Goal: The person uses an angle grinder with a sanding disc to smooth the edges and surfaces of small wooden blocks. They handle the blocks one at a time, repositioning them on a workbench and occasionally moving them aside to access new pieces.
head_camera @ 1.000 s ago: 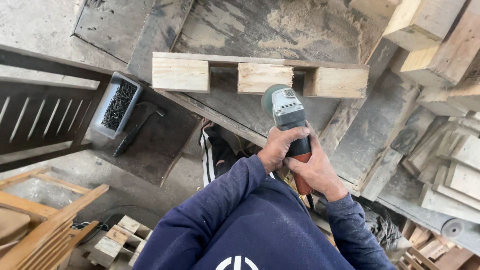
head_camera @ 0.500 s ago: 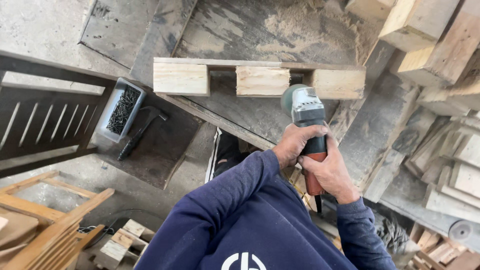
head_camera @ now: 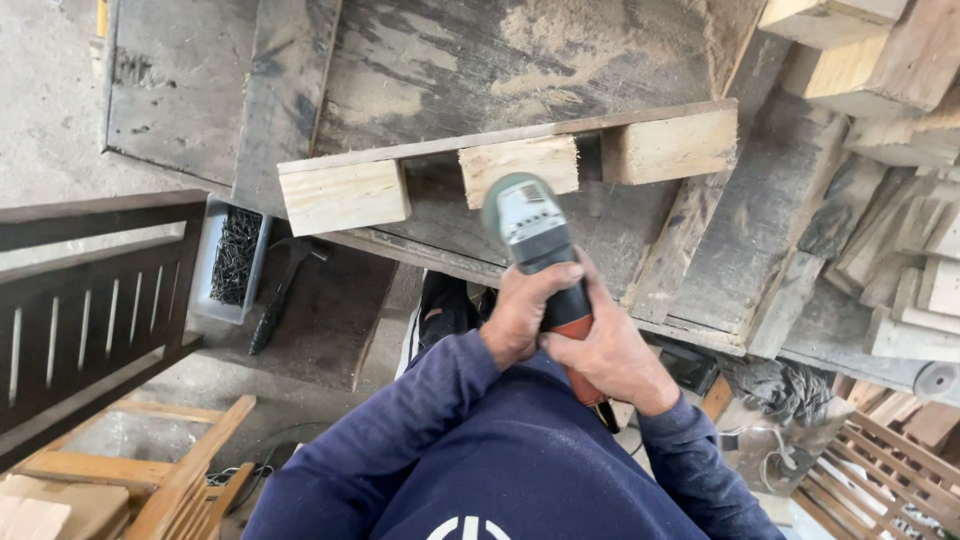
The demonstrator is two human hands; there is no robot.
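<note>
At the far left of the frame we see a dark slatted wooden frame, and just right of it a grey tray of dark nails with a black hammer lying beside it on a lower board. Moving right, a pale pallet piece lies on the dusty dark worktop at upper centre, its three end blocks facing us. Our left hand wraps its fingers fully closed around the body of the angle grinder, and our right hand closes just behind it on the orange rear grip. The grinder's grey-green head sits just below the middle block, overlapping its lower edge in the picture; we cannot tell whether the disc touches the wood. We judge the step in hand to be bringing the tool up to that block's face. The next move calls for a firm two-handed hold and a steady approach, keeping the disc level against the end grain. At the right of the frame, stacked timber offcuts crowd the worktop edge.
</note>
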